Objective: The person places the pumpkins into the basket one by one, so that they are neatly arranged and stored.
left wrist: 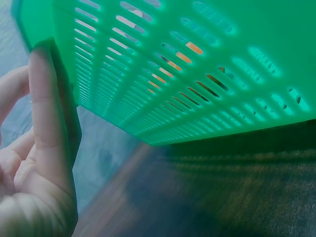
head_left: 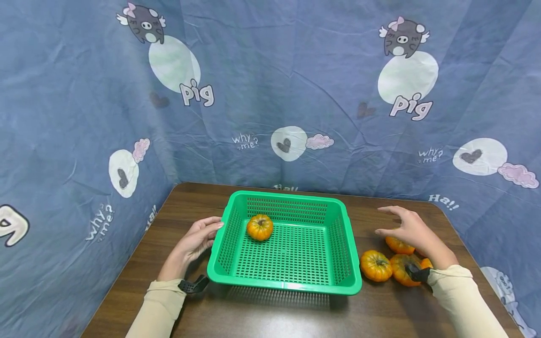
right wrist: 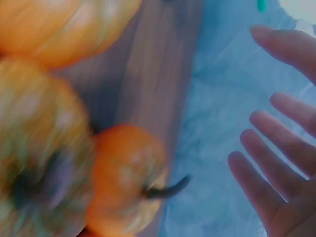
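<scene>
Blue cloth (head_left: 253, 70) backs the counter (head_left: 190, 202): left hand (head_left: 195, 244), relaxed, touching the basket (head_left: 253, 281) beside it; right hand (head_left: 407, 230), spread and empty, with pumpkins (head_left: 376, 266) near its wrist, which a careless brush could roll.

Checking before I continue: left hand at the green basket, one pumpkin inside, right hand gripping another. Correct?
Not quite: the right hand is empty, as the right wrist view shows. The left hand is at the green basket, and one pumpkin lies inside.
</scene>
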The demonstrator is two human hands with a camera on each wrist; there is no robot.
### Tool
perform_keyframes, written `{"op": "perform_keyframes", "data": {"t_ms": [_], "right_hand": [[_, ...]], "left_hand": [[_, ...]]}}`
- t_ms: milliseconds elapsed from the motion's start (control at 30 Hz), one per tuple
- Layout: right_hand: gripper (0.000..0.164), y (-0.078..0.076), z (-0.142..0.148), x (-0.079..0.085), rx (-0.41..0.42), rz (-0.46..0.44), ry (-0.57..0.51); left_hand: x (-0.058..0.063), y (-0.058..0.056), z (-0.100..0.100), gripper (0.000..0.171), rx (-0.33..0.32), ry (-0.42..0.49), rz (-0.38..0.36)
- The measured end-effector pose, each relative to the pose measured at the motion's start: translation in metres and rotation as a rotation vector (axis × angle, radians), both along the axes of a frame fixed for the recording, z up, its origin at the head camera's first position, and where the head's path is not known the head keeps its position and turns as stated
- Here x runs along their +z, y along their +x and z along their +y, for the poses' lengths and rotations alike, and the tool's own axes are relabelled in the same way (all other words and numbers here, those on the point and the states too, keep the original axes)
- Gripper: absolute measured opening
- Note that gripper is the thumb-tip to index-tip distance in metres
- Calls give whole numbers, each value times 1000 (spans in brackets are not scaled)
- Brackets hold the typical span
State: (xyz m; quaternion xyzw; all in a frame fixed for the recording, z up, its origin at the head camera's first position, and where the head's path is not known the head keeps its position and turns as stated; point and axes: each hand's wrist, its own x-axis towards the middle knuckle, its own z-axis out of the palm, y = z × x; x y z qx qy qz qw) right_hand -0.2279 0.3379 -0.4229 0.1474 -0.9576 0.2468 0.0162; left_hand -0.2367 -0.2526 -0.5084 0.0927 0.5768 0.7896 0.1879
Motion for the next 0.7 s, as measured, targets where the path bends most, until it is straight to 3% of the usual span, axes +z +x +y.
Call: {"op": "perform_keyframes", "data": {"t_ms": [467,700], "right_hand": [[78,5,37,-23,-58,-16,95],[84,6,43,-26,-69,-31,178]], "left_hand": [[0,0,-1,21,1,11,-8],[2,2,0,22,8,11,-11]]}}
